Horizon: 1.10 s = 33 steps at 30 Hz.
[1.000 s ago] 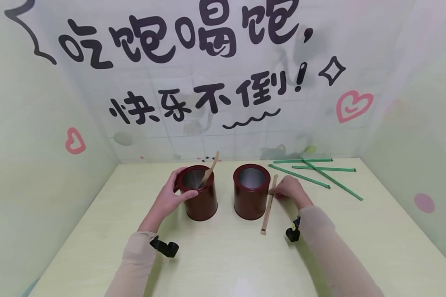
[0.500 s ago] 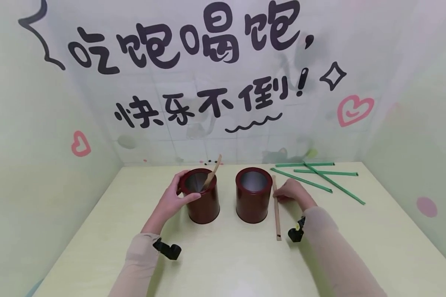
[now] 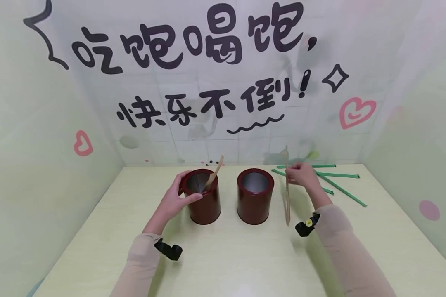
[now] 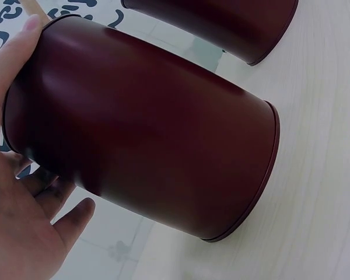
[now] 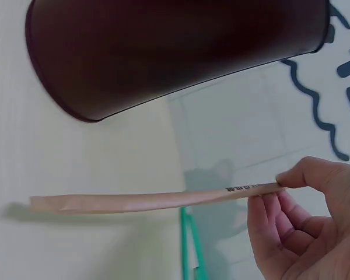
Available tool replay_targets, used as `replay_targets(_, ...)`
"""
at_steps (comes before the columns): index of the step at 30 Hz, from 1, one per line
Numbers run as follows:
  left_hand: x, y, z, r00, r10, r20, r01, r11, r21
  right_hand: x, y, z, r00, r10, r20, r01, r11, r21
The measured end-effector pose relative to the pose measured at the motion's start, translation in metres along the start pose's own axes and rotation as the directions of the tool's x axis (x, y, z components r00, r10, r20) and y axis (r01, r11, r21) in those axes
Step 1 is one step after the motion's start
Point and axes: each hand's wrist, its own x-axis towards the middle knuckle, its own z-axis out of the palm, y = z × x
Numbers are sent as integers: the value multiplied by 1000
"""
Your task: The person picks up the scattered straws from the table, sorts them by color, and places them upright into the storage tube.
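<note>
My left hand (image 3: 176,201) grips the rim of a dark red open-topped can (image 3: 205,208), thumb at the front and fingers around the far left side. A brown paper-wrapped straw (image 3: 214,172) leans inside that can, its top sticking out. To its right, a second dark red can (image 3: 253,206) stands upright with its grey inside showing. My right hand (image 3: 303,177) pinches another brown paper-wrapped straw (image 5: 134,201) near its printed end, between thumb and fingers. In the head view this straw is upright, just right of the second can.
Several thin green strips (image 3: 340,192) lie at the back right of the pale table (image 3: 226,264), partly behind my right hand. A white wall sheet (image 3: 152,144) with black lettering rises behind the table, with pale side walls left and right.
My right hand has lifted the brown straw off the table and moved up and right, away from the second can. The left hand keeps its grip on the left can.
</note>
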Motion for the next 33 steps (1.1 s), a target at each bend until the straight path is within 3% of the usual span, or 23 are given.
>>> replay_targets(3,0,0,0,1000,1,1,-1,1000,-2,-8,-16,-5,991,-84,-100,79,996,-52)
replay_targets(5,0,0,0,1000,0,1,0,1000,-1,-15,-28,-8,973,-148,-175,132,986,-99)
replay_targets(8,0,-1,0,1000,3,1,-3,1000,3,-24,-45,-10,922,-258,-289,226,964,-140)
replay_targets(13,0,-1,-1,1000,4,-1,-4,1000,9,-37,-71,-9,813,-370,-449,382,922,-68)
replay_targets(16,0,-1,-1,1000,13,-1,-13,1000,13,-46,-84,-7,768,-399,-501,468,884,12)
replay_targets(18,0,-2,-1,1000,16,-2,-16,1000,13,-51,-92,-5,750,-413,-517,524,848,83)
replay_targets(21,1,-1,-1,1000,11,-4,-11,1000,5,-57,-102,1,733,-431,-526,601,772,206)
replay_targets(25,1,-3,-1,1000,12,-1,-12,1000,4,-63,-113,12,736,-447,-509,646,688,330)
replay_targets(29,1,-2,-1,1000,14,-2,-14,1000,-4,-66,-119,27,753,-460,-470,646,652,397)
replay_targets(33,1,0,-1,1000,8,-2,-8,1000,-7,-69,-125,43,751,-486,-446,657,613,439)
